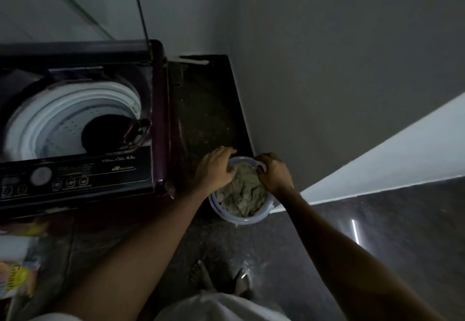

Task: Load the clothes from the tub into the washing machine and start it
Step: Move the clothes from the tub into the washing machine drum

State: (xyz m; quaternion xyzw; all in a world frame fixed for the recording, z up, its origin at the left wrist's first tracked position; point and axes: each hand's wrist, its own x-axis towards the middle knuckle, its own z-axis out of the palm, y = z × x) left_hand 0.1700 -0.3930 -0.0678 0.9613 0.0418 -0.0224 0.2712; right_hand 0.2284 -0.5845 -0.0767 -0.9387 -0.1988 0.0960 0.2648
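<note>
The washer (158, 119) stands at the left, its lid (70, 6) raised and its drum (63, 119) open. Just right of it, on the dark floor (377, 232) by the wall, sits the tub (241, 220), heaped with grey-green clothes (244, 192). The left hand (216, 167) curls over the far-left rim. The right hand (275, 173) is closed round the far-right rim, its thumb at the cloth. Both grips sit on the far side, so a lift would likely tip the near edge down and spill clothes onto the floor. Swinging left, the tub could also knock the washer's near corner. The dim light makes either harder to judge.
</note>
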